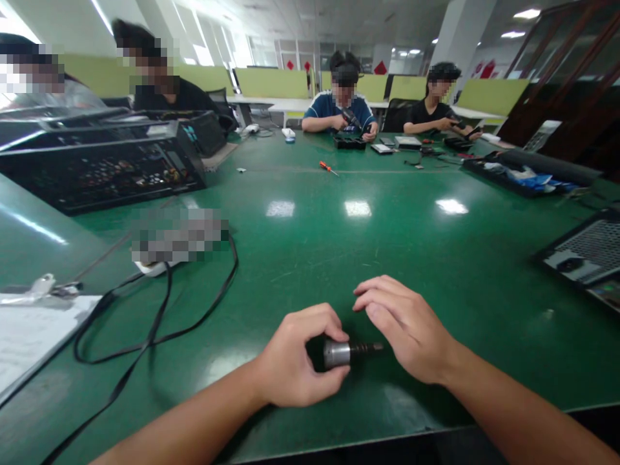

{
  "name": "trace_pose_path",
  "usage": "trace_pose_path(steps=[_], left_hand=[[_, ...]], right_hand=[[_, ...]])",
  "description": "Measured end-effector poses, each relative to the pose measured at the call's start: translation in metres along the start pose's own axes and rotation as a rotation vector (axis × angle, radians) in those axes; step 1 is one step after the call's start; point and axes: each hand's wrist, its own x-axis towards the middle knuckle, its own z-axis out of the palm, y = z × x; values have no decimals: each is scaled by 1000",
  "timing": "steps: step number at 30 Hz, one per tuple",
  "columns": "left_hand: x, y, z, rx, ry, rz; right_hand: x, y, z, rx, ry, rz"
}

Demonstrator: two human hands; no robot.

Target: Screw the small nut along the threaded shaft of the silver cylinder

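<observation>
My left hand (303,358) curls in a C around a short silver metal cylinder (341,353), with the thumb and fingertips at its two sides. A thin, dark, ridged shank (365,348) sticks out of the cylinder to the right, and the whole piece looks like a small hole saw or chuck. It is low over the green tabletop or lying on it; I cannot tell which. My right hand (411,329) hovers just right of the shank's tip, palm down, holding nothing. Its fingers are stretched out, slightly bent and apart from the metal piece.
A white power strip (157,266) with looping black cable (230,278) lies left, near a clipboard (53,323). A computer case (121,168) stands behind. Another case (586,252) sits right. An orange screwdriver (327,167) lies mid-table. Several people work across the table (310,245).
</observation>
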Motion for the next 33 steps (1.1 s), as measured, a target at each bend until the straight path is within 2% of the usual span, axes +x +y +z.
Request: trace_pose_path(steps=[4, 8, 13, 17, 33], left_hand=[[1, -12, -8, 9, 62, -18], [4, -19, -13, 28, 71, -18], [1, -17, -10, 19, 3, -12], [0, -16, -7, 17, -32, 4], [-2, -15, -5, 74, -25, -20]], right_hand=[[-6, 5, 3, 161, 44, -42], [0, 19, 8, 164, -58, 6], [0, 15, 14, 156, -171, -10], [0, 12, 16, 144, -186, -10], [3, 16, 22, 136, -204, -76]])
